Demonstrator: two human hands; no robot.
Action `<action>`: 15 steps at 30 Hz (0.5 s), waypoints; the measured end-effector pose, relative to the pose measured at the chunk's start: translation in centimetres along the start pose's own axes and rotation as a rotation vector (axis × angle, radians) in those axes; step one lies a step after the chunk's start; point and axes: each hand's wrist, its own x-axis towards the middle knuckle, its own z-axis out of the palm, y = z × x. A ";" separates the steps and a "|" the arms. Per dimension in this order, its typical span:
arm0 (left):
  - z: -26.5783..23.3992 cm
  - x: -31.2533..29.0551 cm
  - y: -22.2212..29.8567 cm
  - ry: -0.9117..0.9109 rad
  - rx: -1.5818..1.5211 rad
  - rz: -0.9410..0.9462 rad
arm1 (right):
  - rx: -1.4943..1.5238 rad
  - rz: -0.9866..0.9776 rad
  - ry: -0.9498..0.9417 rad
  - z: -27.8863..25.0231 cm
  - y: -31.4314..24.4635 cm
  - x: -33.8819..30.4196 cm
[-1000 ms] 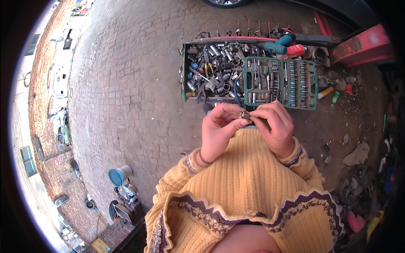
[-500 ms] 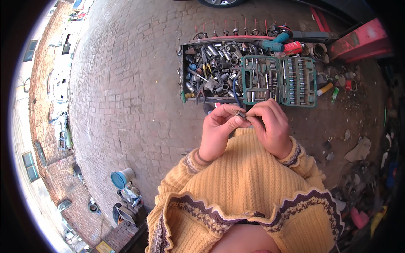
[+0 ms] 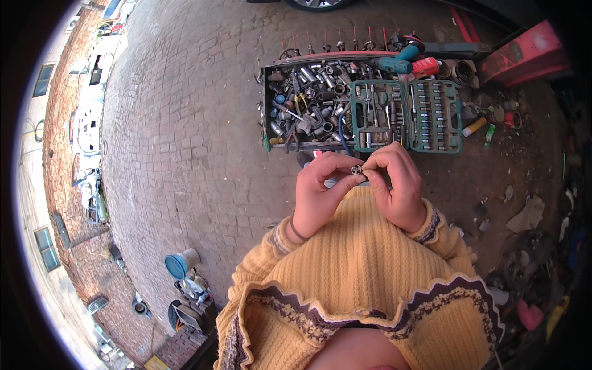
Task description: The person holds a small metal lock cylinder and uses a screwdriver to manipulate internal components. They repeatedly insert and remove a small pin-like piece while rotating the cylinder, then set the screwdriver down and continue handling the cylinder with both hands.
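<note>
Between my two hands is a small round metal part point(image 3: 356, 169), its end face turned upward and showing dark gaps; its exact kind is too small to make out. My left hand point(image 3: 324, 188) pinches it from the left with thumb and forefinger. From the other side, the thumb and forefinger of my right hand point(image 3: 394, 182) close on it too. Just beyond my hands lies an open green socket set case point(image 3: 407, 114), with sockets and drivers in its slots. Beside the case, loose metal sockets and tools point(image 3: 311, 102) fill a dark tray point(image 3: 267, 111).
A teal power tool point(image 3: 394, 65) and a red can point(image 3: 425, 66) lie along the tray's far edge. A red metal beam point(image 3: 524, 55) stands at the far right. Scraps and a cardboard piece point(image 3: 525, 214) litter the right floor. A blue-and-white bucket point(image 3: 180, 264) is at lower left.
The small metal part has been turned between my fingers: its side showed before, its round end shows now. Both hands stay in nearly the same place.
</note>
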 end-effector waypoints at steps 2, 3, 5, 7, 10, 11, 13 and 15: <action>-0.2 0.3 0.4 -0.073 0.214 0.127 | -0.006 0.008 0.008 0.0 0.3 0.1; -0.2 0.4 0.6 -0.089 0.240 0.151 | -0.009 0.014 0.027 0.1 0.6 0.1; -0.4 0.4 0.9 -0.118 0.294 0.201 | -0.021 0.033 0.062 0.2 1.0 0.2; -0.4 0.3 0.9 -0.126 0.294 0.188 | -0.032 0.069 0.089 0.3 1.2 0.1; -0.1 0.1 0.4 -0.080 -0.116 -0.006 | -0.055 0.085 0.092 0.2 1.4 0.0; 0.1 0.1 0.2 -0.068 -0.334 -0.101 | -0.063 0.085 0.086 0.1 1.5 -0.1; -0.2 0.1 -0.2 -0.140 -0.406 -0.154 | -0.071 0.091 0.078 0.0 1.6 -0.2; -0.4 0.1 -0.4 -0.193 -0.441 -0.185 | -0.084 0.097 0.088 -0.1 1.8 -0.1</action>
